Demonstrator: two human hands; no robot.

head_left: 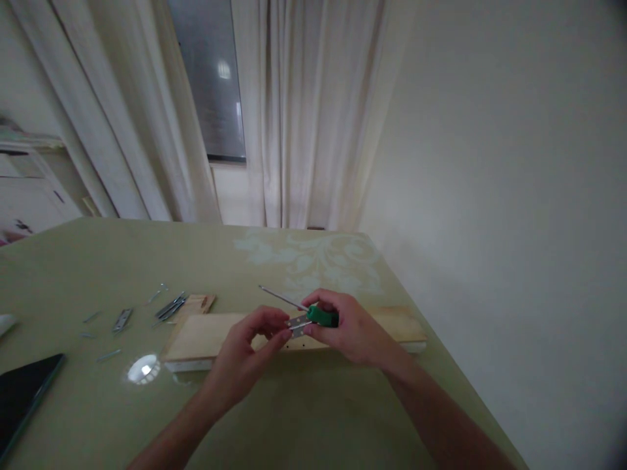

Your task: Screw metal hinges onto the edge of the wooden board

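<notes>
My right hand [350,329] is closed round a green-handled screwdriver [321,316] whose thin metal shaft points up and to the left. My left hand [249,349] pinches a small metal hinge [297,324] between thumb and fingertips, right beside the screwdriver handle. Both hands hover over a long pale wooden board [206,336] that lies flat on the olive-green table [304,418].
Left of the board lie a small wooden piece [198,303], more metal hinges [170,307], another hinge [122,320] and several loose screws [108,356]. A dark tablet or phone [22,395] sits at the near left edge. Curtains, a window and a plain wall stand behind the table.
</notes>
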